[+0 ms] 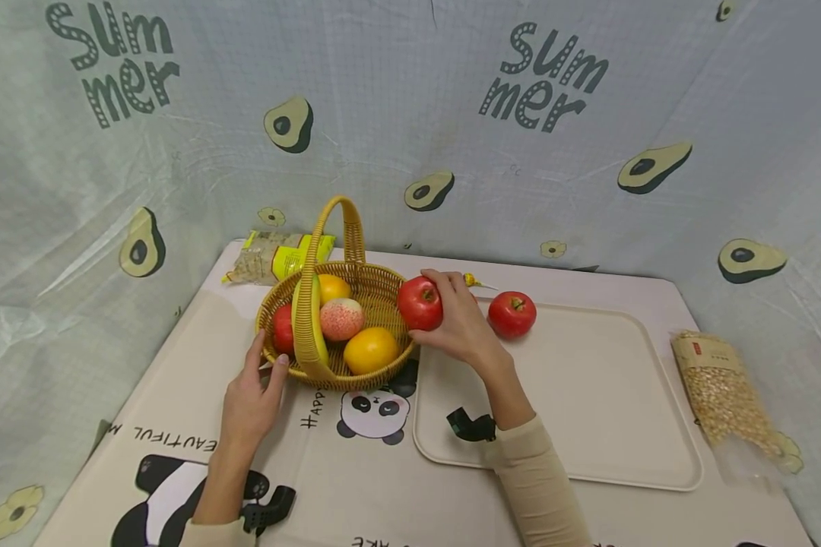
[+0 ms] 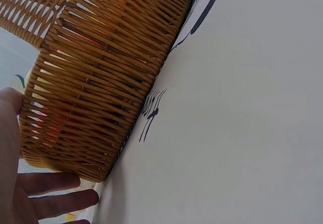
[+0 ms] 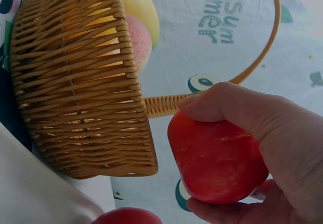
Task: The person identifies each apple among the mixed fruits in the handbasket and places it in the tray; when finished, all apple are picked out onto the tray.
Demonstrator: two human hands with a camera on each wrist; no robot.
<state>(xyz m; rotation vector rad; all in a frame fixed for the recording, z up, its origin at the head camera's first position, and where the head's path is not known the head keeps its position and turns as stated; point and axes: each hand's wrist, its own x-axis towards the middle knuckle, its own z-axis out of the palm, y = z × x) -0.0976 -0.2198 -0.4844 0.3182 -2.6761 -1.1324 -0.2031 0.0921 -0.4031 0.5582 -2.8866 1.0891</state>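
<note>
A yellow-brown wicker basket (image 1: 390,285) stands at the table's left, its tall handle upright. In it lie a banana (image 1: 318,323), a peach (image 1: 342,319), two orange-yellow fruits (image 1: 372,351) and a red fruit (image 1: 283,329), partly hidden. My left hand (image 1: 253,403) touches the basket's near left side, its fingers mostly straight. Beside the basket's right rim, my right hand (image 1: 461,323) grips a red apple (image 3: 219,156) between thumb and fingers, raised apart from the wicker in the right wrist view. Another red apple (image 1: 512,314) rests by the tray's back-left edge.
A beige tray (image 1: 622,403) lies on the right of the table, partly under my right forearm. Behind the basket is a yellow-labelled bag (image 1: 274,257); another bag of grains (image 1: 721,384) lies at the far right. A small yellow object (image 1: 470,279) sits near the back edge.
</note>
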